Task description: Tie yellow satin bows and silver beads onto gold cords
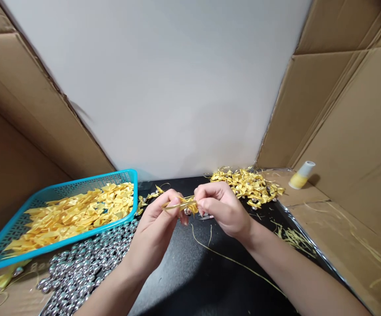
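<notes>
Both hands meet over the black table [183,267]. My left hand [159,219] is closed, thumb and fingers pinching a yellow ribbon bow [193,208] and a gold cord [170,206] that loops over the thumb. A silver bead [187,211] shows under the bow, between the hands. My right hand [226,210] pinches the cord at the bow's right side; the fingertips partly hide what they grip. A long thin yellow string [233,260] trails across the table below the right hand.
At left stands a turquoise basket [136,193] of yellow bows, with many silver beads [88,254] in front. Behind the right hand lies a pile of beaded bows [248,184]. Further right are string scraps [294,239] and a yellow thread cone [300,176]. Cardboard walls [345,101] flank the table.
</notes>
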The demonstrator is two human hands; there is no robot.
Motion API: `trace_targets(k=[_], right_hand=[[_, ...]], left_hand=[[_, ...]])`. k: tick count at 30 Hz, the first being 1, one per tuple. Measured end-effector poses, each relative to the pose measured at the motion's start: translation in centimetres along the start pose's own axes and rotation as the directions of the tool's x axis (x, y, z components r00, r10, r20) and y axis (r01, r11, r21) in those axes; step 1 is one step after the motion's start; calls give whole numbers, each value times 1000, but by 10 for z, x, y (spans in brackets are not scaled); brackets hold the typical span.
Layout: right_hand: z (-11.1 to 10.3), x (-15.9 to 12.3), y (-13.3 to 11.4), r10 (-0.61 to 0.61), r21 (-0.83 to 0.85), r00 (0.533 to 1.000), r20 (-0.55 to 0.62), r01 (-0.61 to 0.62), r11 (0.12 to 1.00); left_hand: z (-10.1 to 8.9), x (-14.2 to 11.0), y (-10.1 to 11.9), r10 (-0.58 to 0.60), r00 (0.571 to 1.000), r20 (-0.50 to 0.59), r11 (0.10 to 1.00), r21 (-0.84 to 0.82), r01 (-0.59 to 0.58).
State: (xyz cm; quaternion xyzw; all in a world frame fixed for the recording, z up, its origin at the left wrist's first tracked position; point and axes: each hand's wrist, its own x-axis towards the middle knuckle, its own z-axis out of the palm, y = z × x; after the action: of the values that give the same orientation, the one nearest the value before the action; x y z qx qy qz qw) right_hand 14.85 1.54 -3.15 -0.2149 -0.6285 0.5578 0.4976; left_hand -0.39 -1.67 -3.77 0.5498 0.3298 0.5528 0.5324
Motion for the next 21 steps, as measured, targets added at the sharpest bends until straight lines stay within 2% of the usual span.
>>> trace_targets(k=[3, 6, 10, 12, 21], right_hand=[[-4, 0, -2, -1, -51, 1000, 21, 2, 999], [-11, 1, -4, 2, -171, 1000, 12, 0, 985], [-16, 1, -4, 93, -277, 989, 115, -58, 959], [-15, 1, -4, 114, -290, 986, 125, -74, 954], [-13, 2, -7, 59, -335, 997, 51, -39, 941]], left_hand=[[-3, 0, 0, -24, 1000, 17, 999, 37, 23], [-7, 3, 1, -35, 999, 1, 992, 120, 34], [-10, 6, 2, 32, 999, -8, 950, 310, -28], [-9, 7, 3, 67, 997, -39, 929, 366, -48], [-5, 13, 7, -11, 999, -36, 932, 361, 23]])
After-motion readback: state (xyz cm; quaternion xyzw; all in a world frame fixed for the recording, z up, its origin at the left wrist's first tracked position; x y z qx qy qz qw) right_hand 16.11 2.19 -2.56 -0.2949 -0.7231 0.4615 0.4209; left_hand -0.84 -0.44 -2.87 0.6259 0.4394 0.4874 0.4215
